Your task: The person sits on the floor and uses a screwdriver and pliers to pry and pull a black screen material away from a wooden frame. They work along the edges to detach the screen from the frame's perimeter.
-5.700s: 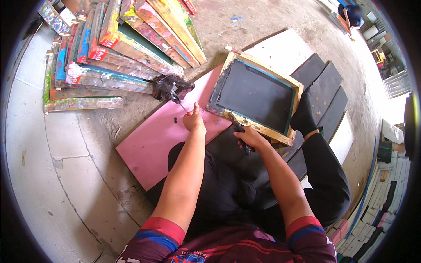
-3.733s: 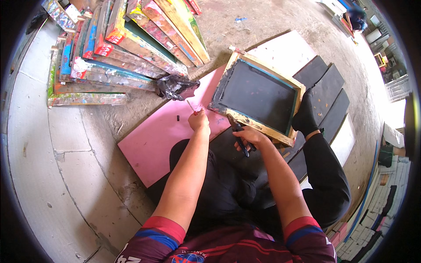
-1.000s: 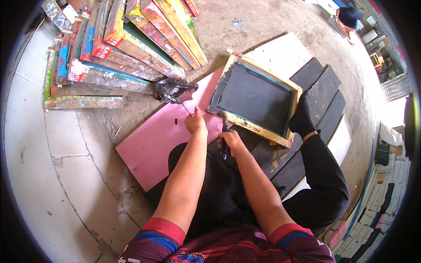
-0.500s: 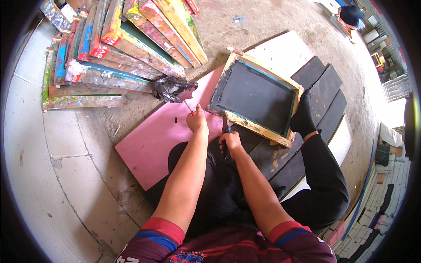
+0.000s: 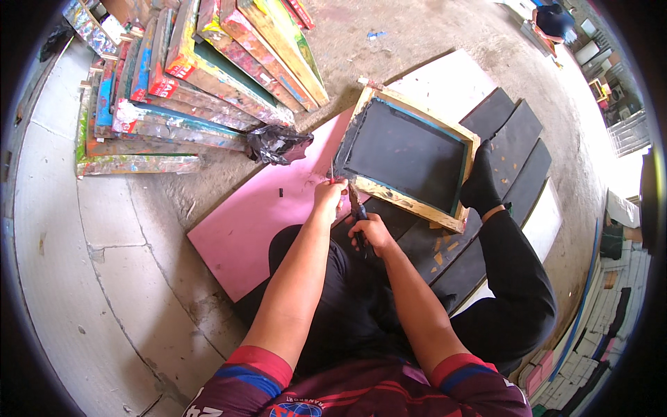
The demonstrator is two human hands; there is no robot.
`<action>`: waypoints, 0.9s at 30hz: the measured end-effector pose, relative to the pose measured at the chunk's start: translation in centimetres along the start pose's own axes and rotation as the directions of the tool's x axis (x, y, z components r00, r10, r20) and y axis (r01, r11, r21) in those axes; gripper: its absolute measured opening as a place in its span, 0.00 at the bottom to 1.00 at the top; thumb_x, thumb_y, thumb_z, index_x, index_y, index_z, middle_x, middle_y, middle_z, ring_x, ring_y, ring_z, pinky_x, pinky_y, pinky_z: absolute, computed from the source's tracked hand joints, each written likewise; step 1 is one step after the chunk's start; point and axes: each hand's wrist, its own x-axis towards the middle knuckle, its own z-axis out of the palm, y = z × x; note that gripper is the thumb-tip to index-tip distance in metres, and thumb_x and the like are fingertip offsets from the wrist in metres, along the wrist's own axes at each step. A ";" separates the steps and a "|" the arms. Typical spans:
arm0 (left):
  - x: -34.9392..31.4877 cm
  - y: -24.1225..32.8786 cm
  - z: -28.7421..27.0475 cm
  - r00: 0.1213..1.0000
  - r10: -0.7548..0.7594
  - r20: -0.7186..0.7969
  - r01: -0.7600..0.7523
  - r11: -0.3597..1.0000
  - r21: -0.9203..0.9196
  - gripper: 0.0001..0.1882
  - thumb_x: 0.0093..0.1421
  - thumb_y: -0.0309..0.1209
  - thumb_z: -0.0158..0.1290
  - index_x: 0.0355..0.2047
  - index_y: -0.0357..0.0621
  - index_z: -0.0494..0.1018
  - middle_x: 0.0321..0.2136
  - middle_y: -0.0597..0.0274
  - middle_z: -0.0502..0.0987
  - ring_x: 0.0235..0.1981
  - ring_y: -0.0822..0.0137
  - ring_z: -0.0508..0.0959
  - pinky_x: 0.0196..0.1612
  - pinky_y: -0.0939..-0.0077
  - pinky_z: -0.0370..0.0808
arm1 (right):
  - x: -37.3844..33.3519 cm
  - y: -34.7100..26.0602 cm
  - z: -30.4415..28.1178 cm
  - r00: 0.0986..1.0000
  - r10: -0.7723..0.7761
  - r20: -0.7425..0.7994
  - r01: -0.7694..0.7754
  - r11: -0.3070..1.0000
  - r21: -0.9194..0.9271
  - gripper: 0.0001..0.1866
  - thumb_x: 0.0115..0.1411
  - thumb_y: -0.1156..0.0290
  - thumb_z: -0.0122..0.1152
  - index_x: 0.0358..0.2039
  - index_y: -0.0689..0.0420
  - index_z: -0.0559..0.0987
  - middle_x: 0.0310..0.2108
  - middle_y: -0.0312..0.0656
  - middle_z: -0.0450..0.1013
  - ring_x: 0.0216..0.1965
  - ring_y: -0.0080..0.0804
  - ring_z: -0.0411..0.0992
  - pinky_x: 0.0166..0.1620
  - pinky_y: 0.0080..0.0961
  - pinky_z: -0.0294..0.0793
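Note:
In front of me lies a wooden frame [image 5: 410,199] with a dark mesh panel [image 5: 410,153] inside it. My left hand [image 5: 329,200] is closed round a small red-handled screwdriver [image 5: 332,174], whose thin shaft points away from me beside the frame's near left corner. Just to the right, my right hand [image 5: 373,233] grips dark-handled pliers [image 5: 360,213]. Their rusty jaws point up at the frame's near edge, close to my left fingers. Whether the jaws touch the wood or hold anything I cannot tell. My foot in a black sock [image 5: 478,184] rests against the frame's right side.
Pink board [image 5: 257,215] and dark panels [image 5: 511,132] lie under the frame. A small black piece [image 5: 281,192] sits on the pink. Paint-stained frames [image 5: 180,128] stand stacked at the left, with a crumpled black plastic bag [image 5: 278,144] beside them. Far right, another person [image 5: 554,24] is bent over.
My left hand has moved right and slightly nearer with the screwdriver, from beside the plastic bag to the frame's corner. The pliers have shifted slightly towards me and tilted left.

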 end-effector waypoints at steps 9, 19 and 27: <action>0.5 -0.2 -0.1 0.993 -0.020 -0.118 0.010 0.997 -0.078 0.13 0.67 0.40 0.61 0.34 0.45 0.75 0.22 0.67 0.74 0.13 0.73 0.67 0.14 0.74 0.60 | -0.1 -0.9 0.1 0.999 0.045 0.029 -0.045 0.999 -0.020 0.14 0.63 0.70 0.58 0.48 0.63 0.75 0.40 0.47 0.79 0.39 0.42 0.83 0.29 0.37 0.82; 3.4 -0.6 -1.8 0.907 -0.093 -0.412 -0.048 0.947 -0.319 0.11 0.69 0.39 0.60 0.37 0.46 0.73 0.22 0.68 0.71 0.12 0.72 0.66 0.15 0.74 0.60 | 1.7 -1.4 1.5 0.994 0.075 -0.078 -0.082 0.994 -0.079 0.11 0.62 0.68 0.61 0.34 0.66 0.78 0.29 0.45 0.76 0.31 0.42 0.82 0.26 0.38 0.79; 4.5 -0.9 -1.6 0.820 -0.030 -0.572 -0.132 0.962 -0.239 0.15 0.67 0.39 0.62 0.36 0.40 0.74 0.21 0.63 0.75 0.11 0.69 0.68 0.13 0.71 0.61 | 3.0 -1.7 3.5 0.970 0.050 -0.240 -0.079 0.991 -0.110 0.12 0.59 0.71 0.63 0.33 0.70 0.79 0.27 0.49 0.74 0.20 0.41 0.74 0.24 0.40 0.77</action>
